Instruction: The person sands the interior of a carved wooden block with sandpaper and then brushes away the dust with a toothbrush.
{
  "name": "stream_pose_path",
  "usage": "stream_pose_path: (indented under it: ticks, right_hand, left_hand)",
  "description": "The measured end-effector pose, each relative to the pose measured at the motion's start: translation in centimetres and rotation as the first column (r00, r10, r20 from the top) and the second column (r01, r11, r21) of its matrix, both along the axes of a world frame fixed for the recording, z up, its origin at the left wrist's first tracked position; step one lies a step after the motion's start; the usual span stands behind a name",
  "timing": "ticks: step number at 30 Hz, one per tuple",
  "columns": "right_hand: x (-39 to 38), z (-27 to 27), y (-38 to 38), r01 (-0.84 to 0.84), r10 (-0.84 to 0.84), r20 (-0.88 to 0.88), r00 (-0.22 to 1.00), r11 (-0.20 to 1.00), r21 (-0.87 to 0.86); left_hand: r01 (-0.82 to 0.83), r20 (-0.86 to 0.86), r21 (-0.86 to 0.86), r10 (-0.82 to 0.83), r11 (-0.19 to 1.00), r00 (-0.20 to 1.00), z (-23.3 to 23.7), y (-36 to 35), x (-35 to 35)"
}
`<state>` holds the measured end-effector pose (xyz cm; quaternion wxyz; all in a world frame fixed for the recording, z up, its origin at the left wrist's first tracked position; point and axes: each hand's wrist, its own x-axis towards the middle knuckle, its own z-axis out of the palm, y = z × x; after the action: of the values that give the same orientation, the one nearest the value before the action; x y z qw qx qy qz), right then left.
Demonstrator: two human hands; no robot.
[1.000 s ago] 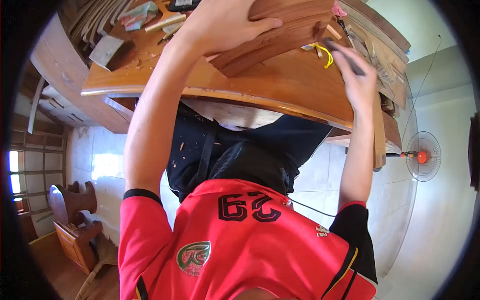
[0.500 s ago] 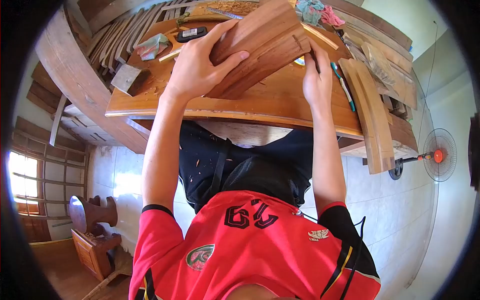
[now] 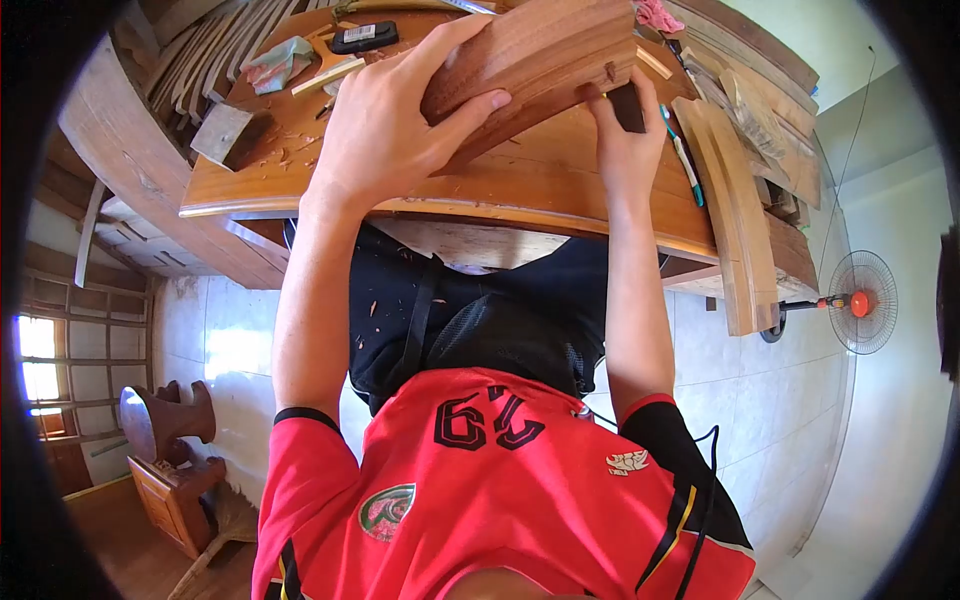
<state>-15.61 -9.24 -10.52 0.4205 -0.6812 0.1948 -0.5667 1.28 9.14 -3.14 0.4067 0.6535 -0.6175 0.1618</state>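
A thick reddish-brown wooden board (image 3: 540,62) with grooved mouldings along its length is held tilted above the tabletop. My left hand (image 3: 395,125) is closed round its left end, with the thumb lying across the near face. At the board's right end, my right hand (image 3: 630,145) pinches a small dark flat piece (image 3: 627,107) between thumb and fingers; I cannot tell what it is made of. The right thumb tip sits right at the board's lower corner, by a dark mark in the wood. Under the board, the varnished wooden table (image 3: 540,200) carries scattered shavings.
A black case with a label (image 3: 364,38), a crumpled cloth (image 3: 280,66) and a wood block (image 3: 230,136) lie at the left. At the right are a teal-and-white toothbrush (image 3: 684,158) and long curved wooden pieces (image 3: 728,215). A fan (image 3: 860,303) stands farther right.
The board has turned slightly flatter and shifted up and to the right in view. My right thumb has come round to the board's lower corner, and the dark piece shows more. The whole view has shifted a little.
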Motion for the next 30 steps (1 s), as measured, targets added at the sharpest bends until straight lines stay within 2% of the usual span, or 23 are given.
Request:
stream_pose_path:
  ticks: [2,5,8,14,15,17,19,20,21,22,24,25,26,29,30]
  right_hand:
    - [-0.2,-0.2,-0.5,0.048,-0.048,-0.028,0.998,0.999,-0.007]
    - [0.4,-0.2,0.1,0.080,-0.078,0.031,0.996,0.996,-0.044]
    - [0.7,-0.7,-0.2,0.045,-0.032,0.081,0.996,0.985,-0.168]
    - [-0.5,0.8,-0.4,0.087,-0.094,-0.122,0.988,0.994,-0.062]
    - [-0.2,0.8,0.0,0.071,-0.074,-0.054,0.996,0.997,-0.043]
    - [0.7,1.0,0.9,0.033,-0.030,0.107,0.994,0.999,-0.026]
    - [1.1,1.2,1.1,0.000,-0.012,0.164,0.986,0.998,0.070]
    - [1.4,1.1,1.1,-0.024,0.001,0.189,0.982,0.992,0.120]
    - [1.4,1.0,0.8,-0.026,0.002,0.136,0.991,0.984,0.177]
    - [1.5,0.6,0.4,-0.062,0.024,0.163,0.986,0.970,0.236]
    - [1.8,0.0,-0.5,-0.139,0.067,0.213,0.975,0.930,0.340]
    - [1.5,0.1,-0.1,-0.247,0.134,0.298,0.945,0.891,0.381]
    - [1.4,0.0,-0.2,-0.270,0.123,0.361,0.924,0.880,0.391]
    - [0.3,-0.6,-0.4,-0.353,0.109,0.480,0.870,0.819,0.452]
    - [0.0,-0.7,-0.3,-0.335,0.074,0.450,0.890,0.776,0.535]
  left_hand:
    - [0.001,0.020,-0.020,0.000,1.000,1.000,-0.1,0.1,-0.1]
    - [0.005,-0.015,-0.015,-0.005,1.000,1.000,-0.3,0.1,-0.1]
    - [0.006,-0.015,-0.043,-0.007,0.999,1.000,-0.3,0.1,0.2]
    - [0.033,-0.036,-0.018,-0.034,0.999,0.999,-0.3,0.6,0.8]
    - [0.030,-0.033,-0.002,-0.030,1.000,0.999,0.0,0.8,0.9]
    - [0.077,-0.073,-0.076,-0.082,0.994,0.994,-0.1,0.7,1.4]
    - [0.138,-0.156,-0.114,-0.155,0.984,0.976,-0.7,0.4,2.7]
    - [0.121,-0.204,-0.085,-0.136,0.989,0.969,-1.0,0.1,3.4]
    - [0.148,-0.314,-0.085,-0.168,0.985,0.935,-0.5,0.3,3.3]
    - [0.175,-0.420,-0.091,-0.197,0.980,0.886,0.0,0.3,3.0]
    - [0.152,-0.447,-0.201,-0.229,0.968,0.865,-1.0,-0.8,3.5]
    - [0.177,-0.599,-0.236,-0.286,0.956,0.747,-1.1,-1.1,3.3]
    - [0.175,-0.657,-0.297,-0.333,0.939,0.676,-1.2,-1.4,3.1]
    - [0.005,-0.793,-0.484,-0.441,0.875,0.421,-2.1,-3.1,1.9]
    - [-0.088,-0.853,-0.453,-0.402,0.887,0.332,-2.1,-3.4,1.1]
